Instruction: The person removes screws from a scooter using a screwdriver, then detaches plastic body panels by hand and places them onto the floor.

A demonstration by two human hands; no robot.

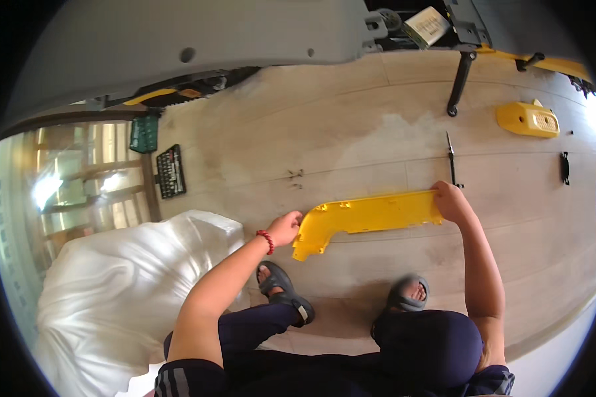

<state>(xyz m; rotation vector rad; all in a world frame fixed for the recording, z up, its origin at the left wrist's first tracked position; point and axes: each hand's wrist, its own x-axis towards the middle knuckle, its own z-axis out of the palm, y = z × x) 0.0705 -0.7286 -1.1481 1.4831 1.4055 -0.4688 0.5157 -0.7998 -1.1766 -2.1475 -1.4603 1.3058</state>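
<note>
Between my two hands is a long yellow plastic cover panel (377, 213), held above the floor. Its left end curves down toward me, and small clips show along its edges. My left hand (286, 228), with a red bead bracelet at the wrist, is closed on the curved end. At the straight right end, my right hand (450, 200) grips the panel's corner. Just beyond that hand a screwdriver (451, 159) with a thin dark shaft lies on the floor. Several small screws (296, 177) are scattered beyond the panel's left part.
A large grey machine body (198, 40) spans the far side, with a black strut (461, 83) reaching down. An open tool case (171, 172) and a green case (144, 133) lie left. A white-wrapped bundle (139, 291) stands near left. A yellow housing (527, 120) sits far right.
</note>
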